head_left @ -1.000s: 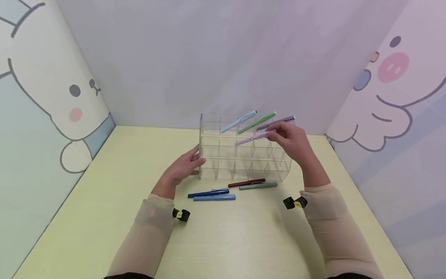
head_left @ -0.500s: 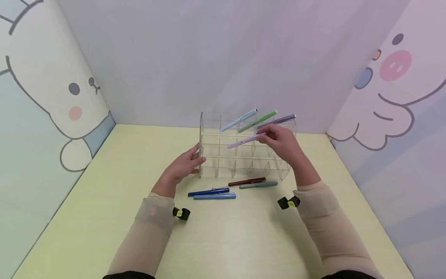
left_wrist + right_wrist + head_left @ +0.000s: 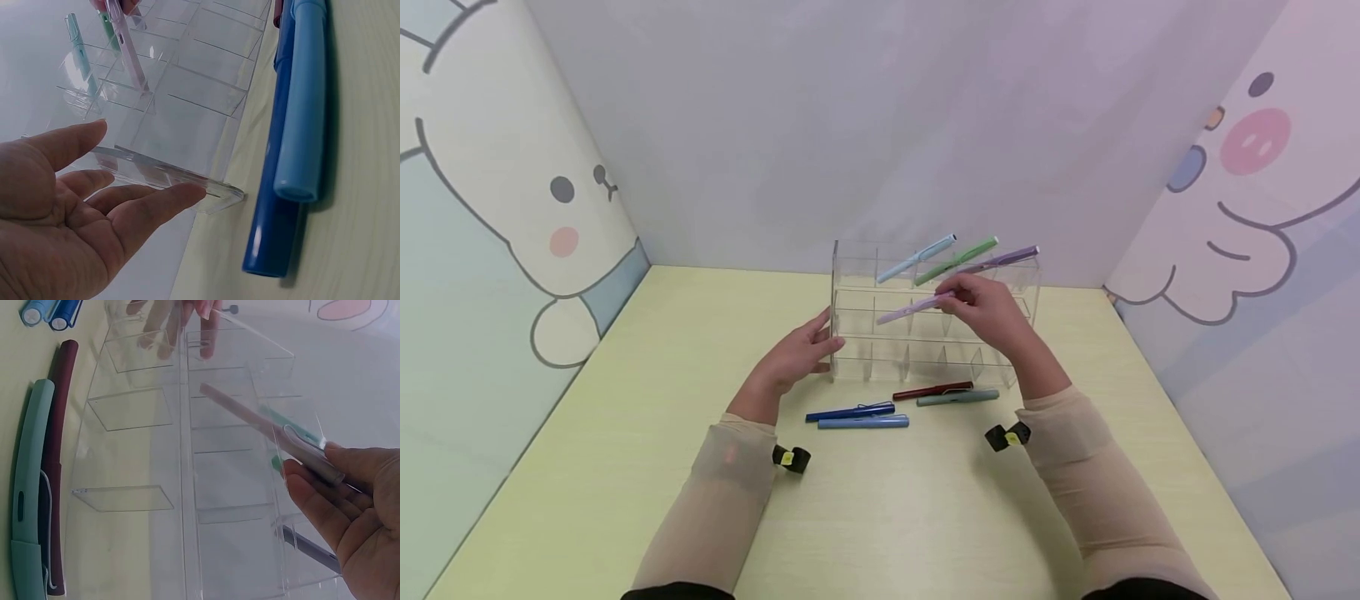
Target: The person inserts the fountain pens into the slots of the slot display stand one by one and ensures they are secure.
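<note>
My right hand [image 3: 979,310] pinches a light purple pen [image 3: 912,311] near its capped end. That pen slants over the middle tier of a clear stepped pen rack [image 3: 891,340], its free end pointing left; in the right wrist view, the lilac pen [image 3: 240,415] lies between thumb and fingers. Against the rack's left side panel rests my left hand [image 3: 793,357], and in the left wrist view its fingers [image 3: 159,209] are extended along that panel. A pale blue pen [image 3: 917,259], a green pen [image 3: 957,261] and a dark purple pen [image 3: 1003,259] lean in the top tier.
In front of the rack a dark red pen [image 3: 931,391] and a grey-green pen [image 3: 957,398] lie together on the table [image 3: 880,517]. Left of them are a dark blue pen [image 3: 850,412] and a lighter blue pen [image 3: 863,423]. A wall [image 3: 880,125] stands behind.
My right hand has moved left and slightly down with the light purple pen, from the rack's right part toward its left compartments. My left hand stays at the side panel.
</note>
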A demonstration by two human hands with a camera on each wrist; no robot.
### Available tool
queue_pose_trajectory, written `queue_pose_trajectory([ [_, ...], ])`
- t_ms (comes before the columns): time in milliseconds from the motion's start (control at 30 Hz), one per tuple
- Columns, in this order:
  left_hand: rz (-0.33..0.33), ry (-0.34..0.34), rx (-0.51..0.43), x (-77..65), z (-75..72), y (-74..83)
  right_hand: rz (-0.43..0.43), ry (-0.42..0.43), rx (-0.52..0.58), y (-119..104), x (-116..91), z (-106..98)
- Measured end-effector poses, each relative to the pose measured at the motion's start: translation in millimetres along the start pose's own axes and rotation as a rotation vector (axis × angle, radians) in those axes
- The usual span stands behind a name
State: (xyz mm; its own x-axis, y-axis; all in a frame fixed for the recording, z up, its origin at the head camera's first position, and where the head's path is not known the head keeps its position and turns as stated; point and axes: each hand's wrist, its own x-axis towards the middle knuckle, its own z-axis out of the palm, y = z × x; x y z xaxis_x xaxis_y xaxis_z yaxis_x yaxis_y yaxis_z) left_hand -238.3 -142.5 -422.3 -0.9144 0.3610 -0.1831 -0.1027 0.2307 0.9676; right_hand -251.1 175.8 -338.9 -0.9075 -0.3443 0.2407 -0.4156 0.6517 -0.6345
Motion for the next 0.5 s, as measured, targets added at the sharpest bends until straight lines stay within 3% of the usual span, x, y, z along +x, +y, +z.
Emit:
queue_pose_trajectory([
  [500,-0.006,-0.004,-0.001,1.2,-1.4,-1.7,0.001,-0.022,-0.057,-5.4,3.0,5.1],
])
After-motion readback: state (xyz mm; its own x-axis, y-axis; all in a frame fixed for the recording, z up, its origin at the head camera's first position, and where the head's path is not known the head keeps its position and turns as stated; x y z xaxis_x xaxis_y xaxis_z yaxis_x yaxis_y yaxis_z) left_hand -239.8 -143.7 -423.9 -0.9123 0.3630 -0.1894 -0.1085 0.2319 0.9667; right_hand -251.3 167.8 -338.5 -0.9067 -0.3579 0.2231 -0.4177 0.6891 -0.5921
